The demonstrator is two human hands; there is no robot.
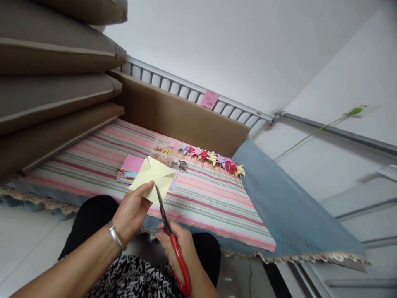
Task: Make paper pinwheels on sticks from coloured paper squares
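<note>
Cutting in hand: slitting the yellow paper point(163, 179) from its edge towards the middle, judging by the blades; another slit shows near its top.
Yellow paper: a thin, smooth square, held above the striped cloth point(214, 200) and in front of the paper stack point(132, 163).
Left hand point(132, 215): thumb on top, fingers beneath, pinching the sheet near its lower edge.
Right hand point(182, 244): fingers closed round the red handles of the scissors point(166, 225); dark, narrow, tapering blades.
Next move: seems to call for a taut sheet, a straight snip stopping short of centre, and the left thumb clear of the tips.
Pinwheels point(212, 157): pointed, folded vanes in red, pink, lilac and yellow, on thin sticks, in a row.
Box point(156, 143): clear, hard-looking plastic, with thin yellowish pieces inside.
</note>
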